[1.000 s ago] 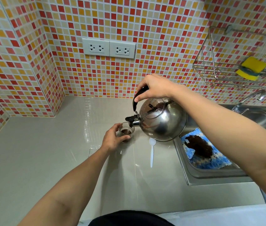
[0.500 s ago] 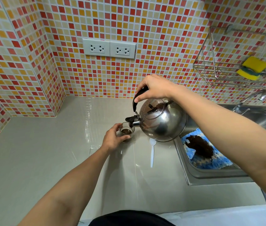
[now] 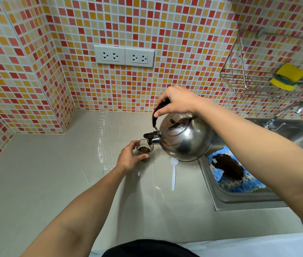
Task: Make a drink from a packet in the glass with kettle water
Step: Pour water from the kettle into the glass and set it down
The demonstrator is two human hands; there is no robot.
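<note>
A small clear glass (image 3: 145,150) with dark brown contents stands on the grey counter (image 3: 54,182). My left hand (image 3: 129,158) wraps around its left side. My right hand (image 3: 178,101) grips the black handle of a shiny steel kettle (image 3: 187,138), which is tilted left with its spout right over the glass rim. A thin stream of water runs from the spout into the glass. A white plastic spoon (image 3: 173,173) lies on the counter just under the kettle. No packet is in view.
A steel sink (image 3: 239,199) sits to the right, holding a blue cloth (image 3: 252,184) with a dark brown stain. A tap (image 3: 286,114) stands behind it. A wire rack (image 3: 239,78) with a yellow sponge (image 3: 288,75) hangs on the tiled wall. Wall sockets (image 3: 124,56) are above the counter.
Almost nothing has moved; both hands hold their places and the kettle stays tilted over the glass.
</note>
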